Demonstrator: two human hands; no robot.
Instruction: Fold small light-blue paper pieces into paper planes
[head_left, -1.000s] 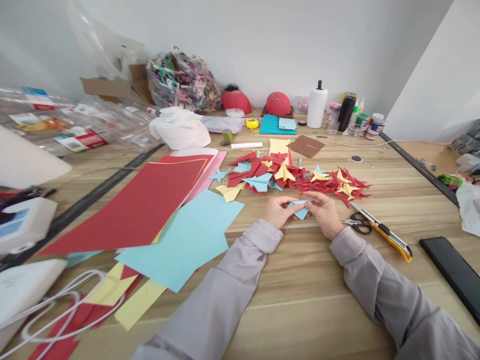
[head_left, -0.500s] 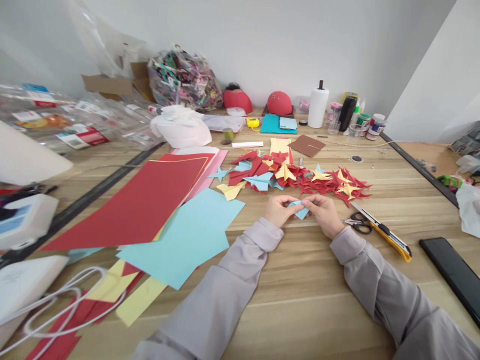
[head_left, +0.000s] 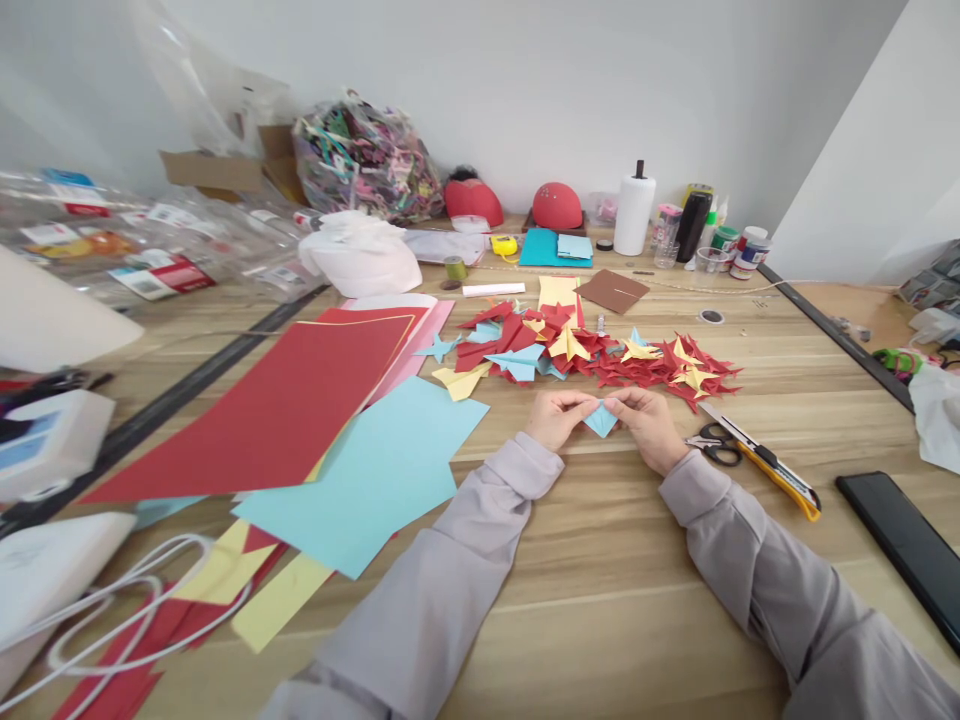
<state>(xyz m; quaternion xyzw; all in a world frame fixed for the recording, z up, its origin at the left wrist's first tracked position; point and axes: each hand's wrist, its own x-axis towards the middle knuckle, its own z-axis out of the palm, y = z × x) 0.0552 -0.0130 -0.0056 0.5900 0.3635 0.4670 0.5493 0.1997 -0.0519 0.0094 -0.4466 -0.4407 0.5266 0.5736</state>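
Between my two hands is a small folded piece of light-blue paper (head_left: 601, 420), its lower corner pointing toward me. My left hand (head_left: 556, 418) pinches its left side between thumb and fingers. On the other side, my right hand (head_left: 646, 424) pinches the upper right edge, thumb over the paper. The thumbs nearly meet at the top of the piece, and the fingers hide its back. Just beyond my hands lies a heap of folded paper shapes (head_left: 600, 362) in red, yellow and light blue.
Black-handled scissors (head_left: 718, 446) and a yellow utility knife (head_left: 776, 470) lie right of my right hand, with a phone (head_left: 904, 550) farther right. Red sheets (head_left: 285, 400) and light-blue sheets (head_left: 367, 475) spread on the left. A white bottle (head_left: 634, 215) stands at the back.
The blue paper has turned slightly in my fingers, showing more of its pointed front face. My left thumb has moved off its middle toward the upper left edge.
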